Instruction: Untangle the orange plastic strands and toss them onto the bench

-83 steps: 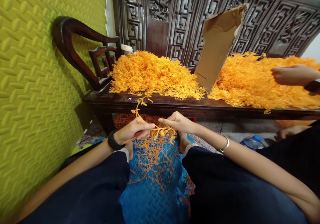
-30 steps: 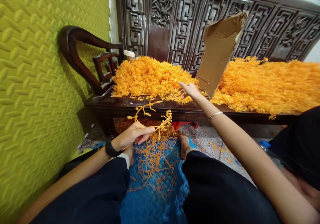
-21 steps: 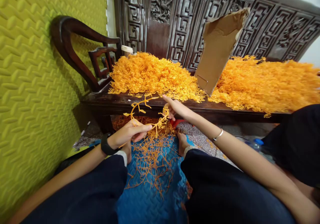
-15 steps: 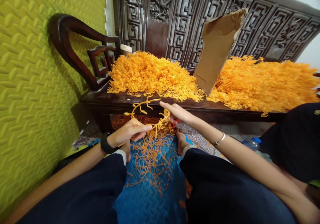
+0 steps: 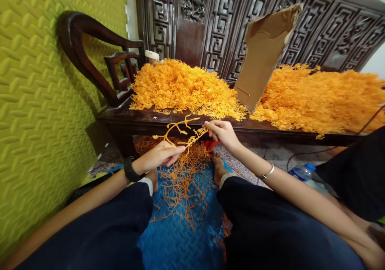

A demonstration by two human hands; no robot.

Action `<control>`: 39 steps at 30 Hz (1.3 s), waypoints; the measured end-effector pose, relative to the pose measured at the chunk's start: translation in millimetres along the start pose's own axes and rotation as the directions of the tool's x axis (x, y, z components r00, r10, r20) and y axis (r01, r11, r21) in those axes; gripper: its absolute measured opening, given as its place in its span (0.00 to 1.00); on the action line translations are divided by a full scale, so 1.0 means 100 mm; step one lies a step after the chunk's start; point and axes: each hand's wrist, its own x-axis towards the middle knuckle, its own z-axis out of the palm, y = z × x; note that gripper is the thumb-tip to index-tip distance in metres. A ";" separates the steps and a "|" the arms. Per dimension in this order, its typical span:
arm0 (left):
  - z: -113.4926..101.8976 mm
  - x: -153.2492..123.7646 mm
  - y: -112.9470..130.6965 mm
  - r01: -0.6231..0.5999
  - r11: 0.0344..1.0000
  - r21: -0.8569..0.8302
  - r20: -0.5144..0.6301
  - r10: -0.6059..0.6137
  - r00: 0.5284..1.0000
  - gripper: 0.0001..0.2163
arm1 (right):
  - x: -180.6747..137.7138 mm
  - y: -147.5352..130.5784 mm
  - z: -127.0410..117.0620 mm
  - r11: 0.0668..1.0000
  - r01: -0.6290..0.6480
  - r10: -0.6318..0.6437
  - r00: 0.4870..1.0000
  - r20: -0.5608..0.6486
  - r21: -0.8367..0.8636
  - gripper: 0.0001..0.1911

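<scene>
My left hand (image 5: 159,157), with a black watch on the wrist, pinches the stem of an orange plastic branch (image 5: 180,131) that forks upward in front of the bench. My right hand (image 5: 221,131), a thin bangle on its wrist, grips the tip of the branch's right fork with closed fingers. Both hands hover above my knees, over a heap of bare orange stems (image 5: 183,185) on a blue mat (image 5: 180,238). A big pile of small orange pieces (image 5: 180,87) lies on the dark wooden bench (image 5: 126,119) just beyond my hands.
A torn cardboard sheet (image 5: 263,53) stands on the bench and splits off a second orange pile (image 5: 319,97) to the right. Yellow-green foam panels (image 5: 45,101) cover the left wall. A water bottle (image 5: 303,171) lies on the floor at right, beside another person's dark clothing (image 5: 355,173).
My right hand reached out to the pile on the bench, then came back and closed on the tip of the branch. The left hand kept hold of the stem throughout.
</scene>
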 end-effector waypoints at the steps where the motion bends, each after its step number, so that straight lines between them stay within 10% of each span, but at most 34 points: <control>1: 0.01 0.02 -0.01 0.025 1.000 -0.002 -0.017 -0.025 1.000 0.26 | 0.01 0.02 0.00 0.999 0.010 -0.013 0.997 -0.070 -0.042 0.17; 10: 0.09 0.14 0.02 0.100 0.989 -0.112 -0.139 -0.115 0.984 0.25 | 0.28 0.14 0.03 0.909 0.005 -0.177 0.910 -0.374 -0.417 0.16; 16: 0.05 0.03 0.14 -0.005 0.999 -0.053 -0.176 -0.004 0.984 0.26 | 0.68 0.39 -0.63 0.907 -0.110 -0.151 0.816 -0.559 -0.406 0.14; 25: -0.01 -0.03 0.04 -0.007 0.999 -0.033 -0.080 0.004 0.997 0.26 | 1.02 0.60 -0.86 0.874 0.020 -0.175 0.945 -0.276 -0.485 0.24; 32: -0.02 -0.03 0.04 -0.028 0.999 -0.020 -0.035 0.028 0.999 0.27 | 1.09 0.53 -0.74 0.831 0.063 -0.282 0.904 -0.322 -0.552 0.14; 39: -0.02 -0.04 0.02 -0.039 0.997 -0.061 -0.008 0.039 0.999 0.27 | 1.05 0.33 -0.66 0.904 0.141 -0.273 0.918 -0.289 -0.404 0.35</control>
